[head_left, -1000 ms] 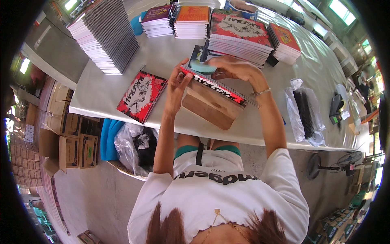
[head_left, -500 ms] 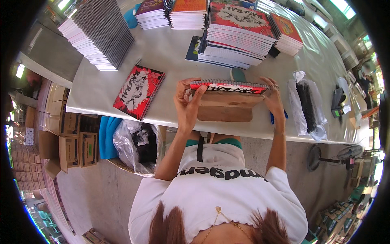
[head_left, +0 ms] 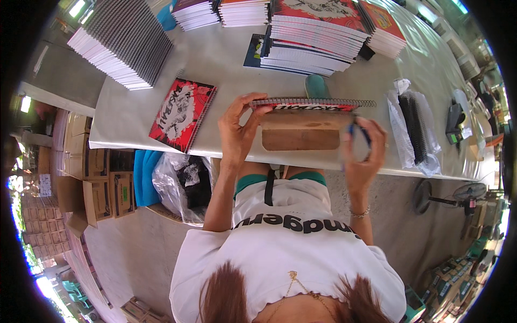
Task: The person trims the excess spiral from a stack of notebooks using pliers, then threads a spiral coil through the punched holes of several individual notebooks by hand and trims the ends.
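My left hand (head_left: 237,132) grips the left end of a spiral-bound notebook (head_left: 312,104) that stands on edge, coil upward, on a brown wooden block (head_left: 301,134) at the table's near edge. At the notebook's right end, my right hand (head_left: 362,156) holds a small blue tool (head_left: 360,132) in its fingers. A second notebook with a red and black cover (head_left: 181,113) lies flat on the white table (head_left: 226,59) to the left.
Tall stacks of notebooks (head_left: 318,32) stand at the table's far side, and a slanted pile (head_left: 121,46) at far left. A plastic bag of black coils (head_left: 414,132) lies at right. Cardboard boxes (head_left: 99,183) and a bag (head_left: 180,183) sit below the table. A fan (head_left: 463,191) stands at right.
The notebook went from tilted above the block to standing level on it. My right hand left the notebook's top and now sits at its right end with the blue tool.
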The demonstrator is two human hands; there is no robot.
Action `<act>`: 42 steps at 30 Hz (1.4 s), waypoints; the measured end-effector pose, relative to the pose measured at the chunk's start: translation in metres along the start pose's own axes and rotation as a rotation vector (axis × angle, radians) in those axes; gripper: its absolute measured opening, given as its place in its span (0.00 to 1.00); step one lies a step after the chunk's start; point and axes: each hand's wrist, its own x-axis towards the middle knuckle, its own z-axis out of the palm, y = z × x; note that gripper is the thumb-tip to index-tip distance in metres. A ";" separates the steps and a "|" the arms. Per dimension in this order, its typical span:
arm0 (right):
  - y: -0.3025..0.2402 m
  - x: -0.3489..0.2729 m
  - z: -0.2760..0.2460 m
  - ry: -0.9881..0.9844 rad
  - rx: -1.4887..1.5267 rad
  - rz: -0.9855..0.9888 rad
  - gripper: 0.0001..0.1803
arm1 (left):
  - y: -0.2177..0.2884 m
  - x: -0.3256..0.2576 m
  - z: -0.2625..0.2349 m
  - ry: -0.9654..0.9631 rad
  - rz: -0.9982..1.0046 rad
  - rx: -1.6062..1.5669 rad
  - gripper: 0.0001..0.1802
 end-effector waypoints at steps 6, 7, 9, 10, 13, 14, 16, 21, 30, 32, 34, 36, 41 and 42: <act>-0.051 -0.009 0.066 -0.170 0.188 -0.278 0.22 | 0.001 -0.002 0.002 0.022 -0.150 -0.140 0.10; -0.053 -0.011 0.074 -0.172 0.191 -0.278 0.22 | -0.002 -0.003 0.003 0.033 -0.127 -0.204 0.11; -0.055 -0.014 0.085 -0.147 0.146 -0.251 0.23 | -0.003 -0.003 0.004 0.042 -0.105 -0.269 0.12; -0.055 -0.014 0.088 -0.147 0.144 -0.250 0.23 | -0.001 -0.003 0.004 0.034 -0.128 -0.246 0.14; -0.057 -0.015 0.092 -0.128 0.155 -0.247 0.24 | 0.003 -0.005 0.004 0.050 -0.153 -0.236 0.17; -0.059 -0.015 0.091 -0.153 0.138 -0.251 0.22 | 0.002 -0.005 0.005 0.065 -0.154 -0.253 0.18; -0.062 -0.016 0.087 -0.181 0.120 -0.253 0.21 | 0.001 -0.006 0.006 0.080 -0.134 -0.182 0.17; -0.080 0.014 0.062 -0.706 1.597 1.113 0.14 | 0.002 -0.008 0.005 0.113 -0.066 -0.072 0.16; 0.034 -0.009 0.014 -0.035 0.328 0.199 0.17 | -0.007 -0.005 0.010 0.050 -0.105 -0.282 0.16; 0.079 -0.005 0.003 0.045 0.246 0.201 0.17 | -0.010 -0.008 0.010 -0.056 -0.223 -0.405 0.16; 0.114 -0.001 -0.008 -0.103 -0.200 0.154 0.15 | -0.002 -0.005 0.009 -0.043 -0.309 -0.363 0.13; 0.138 -0.003 -0.009 -0.150 -0.235 0.163 0.15 | 0.010 0.004 0.001 0.003 -0.271 -0.298 0.10; 0.154 -0.004 -0.002 -0.213 -0.378 0.210 0.14 | 0.041 0.056 -0.074 0.234 0.076 0.035 0.14; 0.155 -0.004 -0.002 -0.238 -0.401 0.207 0.14 | 0.046 0.071 -0.094 0.199 0.138 0.017 0.13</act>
